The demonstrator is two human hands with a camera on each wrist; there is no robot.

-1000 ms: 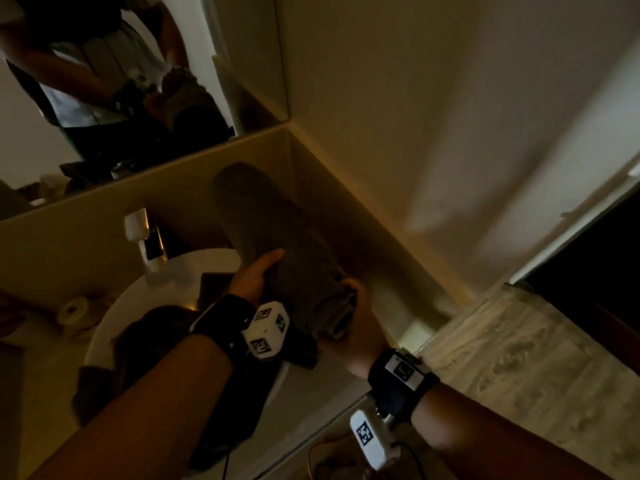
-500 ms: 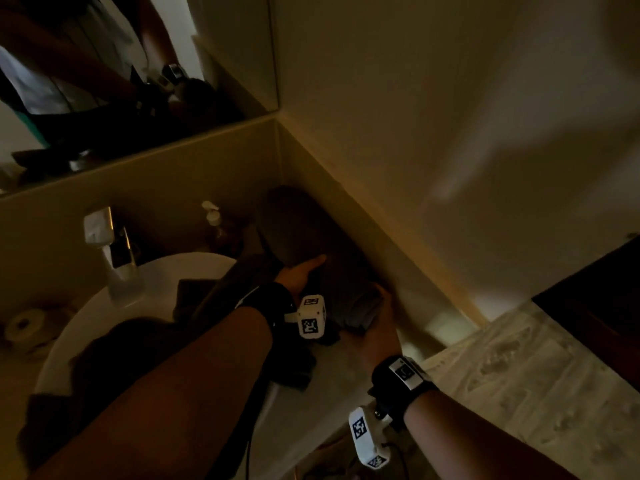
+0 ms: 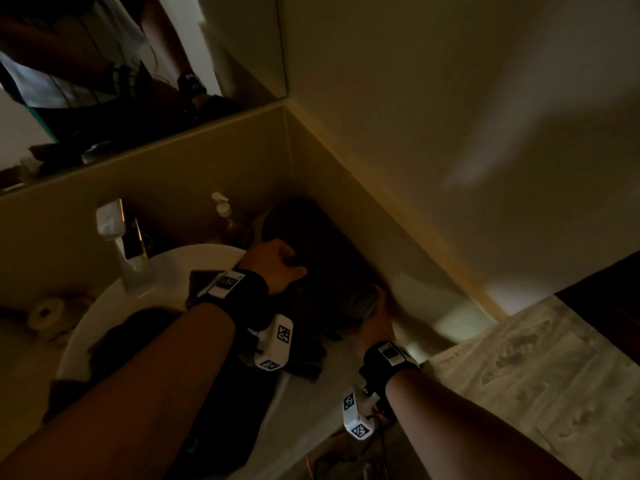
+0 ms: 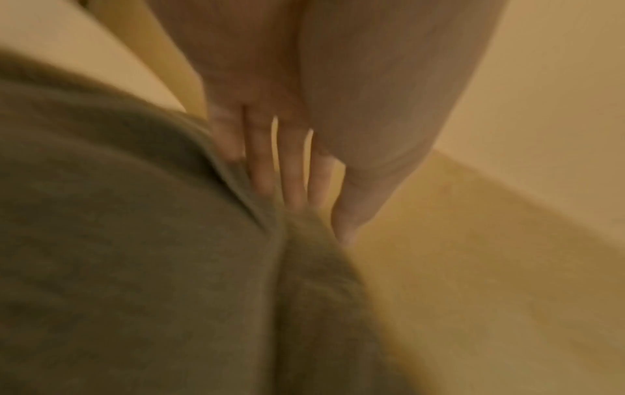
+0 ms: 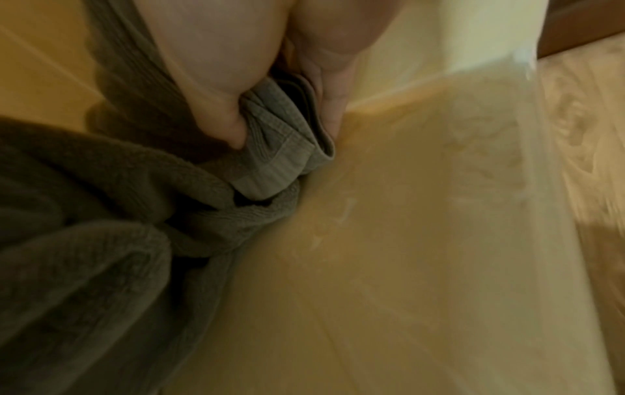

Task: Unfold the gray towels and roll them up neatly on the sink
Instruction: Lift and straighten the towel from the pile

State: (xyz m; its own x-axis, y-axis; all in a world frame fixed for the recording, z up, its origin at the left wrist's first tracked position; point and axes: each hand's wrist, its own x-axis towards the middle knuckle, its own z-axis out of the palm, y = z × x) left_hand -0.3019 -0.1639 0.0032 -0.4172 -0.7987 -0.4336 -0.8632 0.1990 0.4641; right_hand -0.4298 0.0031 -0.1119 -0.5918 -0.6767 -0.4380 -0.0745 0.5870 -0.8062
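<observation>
A rolled gray towel (image 3: pixel 322 251) lies on the counter along the right wall, its far end in the corner. My left hand (image 3: pixel 289 265) rests on the roll's middle. In the left wrist view its fingers (image 4: pixel 263 165) lie straight against the towel (image 4: pixel 135 240). My right hand (image 3: pixel 375 318) holds the roll's near end (image 3: pixel 362 301). In the right wrist view its thumb (image 5: pixel 223 117) and fingers pinch the towel's hemmed edge (image 5: pixel 280 149). More dark towels (image 3: pixel 138 341) lie heaped in the white sink (image 3: pixel 180 261).
A chrome faucet (image 3: pixel 121 244) stands behind the basin and a soap pump bottle (image 3: pixel 221 211) stands in the back corner beside the roll's far end. A paper roll (image 3: pixel 45 311) lies at the left. The mirror (image 3: pixel 173 46) hangs above. Marbled floor (image 3: pixel 536 375) lies at the right.
The rolled towel has come down from a raised tilt and now lies against the right wall. My left hand has slid farther along the roll.
</observation>
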